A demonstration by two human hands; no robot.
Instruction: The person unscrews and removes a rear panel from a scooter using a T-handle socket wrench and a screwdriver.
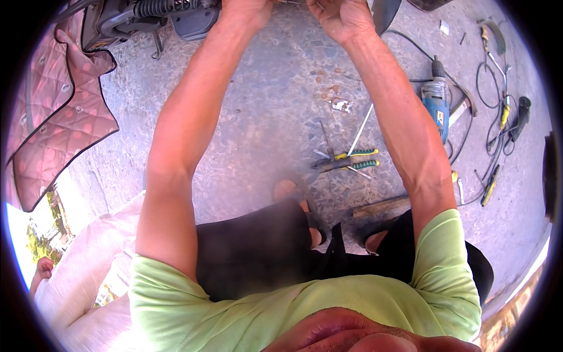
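Both my arms stretch far forward to the top edge of the head view. My left hand [249,13] is cut off there, and its fingers are mostly out of sight. Beside it my right hand [347,22] has its fingers curled in, their tips cut off by the edge. A thin, light-coloured piece [290,2] shows between the hands; I cannot make out its kind or which hand grips it. A dark curved part [385,13] lies just right of my right hand. Left of my left hand is a scooter-like machine with a black coil-spring shock absorber [161,7].
On the stone floor lie pliers [355,159] with green-yellow handles among thin rods, a wooden piece [381,207], and a blue corded drill [435,100]. Cables and a yellow-handled tool [491,185] lie far right. A pink quilted cover [64,117] hangs left; another person's pale trousers [94,264] are close by.
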